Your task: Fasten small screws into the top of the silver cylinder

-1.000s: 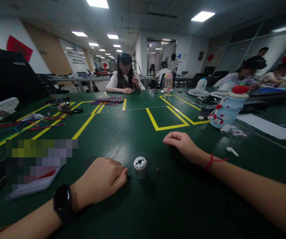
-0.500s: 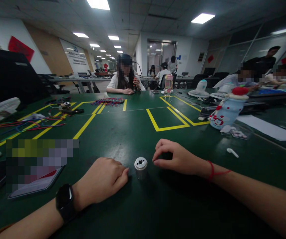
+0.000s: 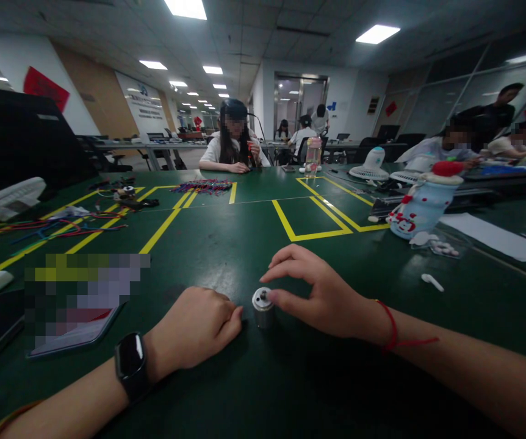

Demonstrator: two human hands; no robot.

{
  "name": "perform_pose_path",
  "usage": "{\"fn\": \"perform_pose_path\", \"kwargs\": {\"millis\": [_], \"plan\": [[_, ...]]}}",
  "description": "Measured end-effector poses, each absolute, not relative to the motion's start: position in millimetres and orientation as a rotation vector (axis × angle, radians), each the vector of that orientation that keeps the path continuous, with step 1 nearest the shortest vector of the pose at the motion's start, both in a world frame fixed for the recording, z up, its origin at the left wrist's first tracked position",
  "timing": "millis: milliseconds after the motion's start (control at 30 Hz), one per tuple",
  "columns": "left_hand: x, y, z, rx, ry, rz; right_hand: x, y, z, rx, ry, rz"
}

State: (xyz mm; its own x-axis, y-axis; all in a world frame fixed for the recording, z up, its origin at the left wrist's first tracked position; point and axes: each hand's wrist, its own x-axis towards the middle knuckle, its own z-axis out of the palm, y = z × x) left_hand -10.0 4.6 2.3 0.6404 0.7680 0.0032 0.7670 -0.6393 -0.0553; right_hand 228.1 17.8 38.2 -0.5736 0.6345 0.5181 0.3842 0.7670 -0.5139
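A short silver metal cylinder (image 3: 263, 312) stands upright on the green table (image 3: 226, 390), with small dark holes in its top. My right hand (image 3: 318, 289) is at the cylinder's right, fingers apart; the thumb tip is at the edge of its top and the index finger is above it. To the cylinder's left, my left hand (image 3: 194, 329) rests on the table with its fingers curled in and nothing visible in them. A small gap separates it from the cylinder. A dark watch is on the left wrist, a red string on the right.
A flat plastic-covered item (image 3: 80, 332) lies at the left, with loose wires (image 3: 80, 228) beyond. At the right are a blue bottle (image 3: 423, 207), a small bag (image 3: 443, 247) and a white earbud (image 3: 432, 281). Across the table sits a person (image 3: 233, 143).
My right hand has moved left and opened, bringing its thumb to the cylinder's top. The whole view has shifted slightly; my left hand stays curled beside the cylinder.
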Motion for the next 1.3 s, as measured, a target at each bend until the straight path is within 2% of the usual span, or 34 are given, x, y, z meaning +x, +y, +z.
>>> {"fn": "perform_pose_path", "kwargs": {"millis": [200,267,533,767,1067,1300], "plan": [[-10.8,5.7,3.0,-2.806,-1.308,0.033,258.1,56.2,14.1,-1.144,-1.658,0.941],[-11.6,5.5,2.4,-2.816,-1.312,0.037,265.7,67.9,2.5,-1.180,-1.583,0.972],[-13.3,5.6,0.4,-2.814,-1.308,0.024,263.7,66.5,-3.0,-1.178,-1.721,0.970],[-11.1,6.6,0.6,-2.805,-1.286,0.005,250.9,39.6,29.6,-0.918,-2.567,0.612],[-7.7,4.2,5.2,-2.791,-1.307,0.003,218.2,13.3,34.1,-0.851,-2.232,0.414],[-9.4,5.1,3.4,-2.806,-1.294,0.033,238.3,25.4,37.5,-0.809,-2.166,0.615]]}}
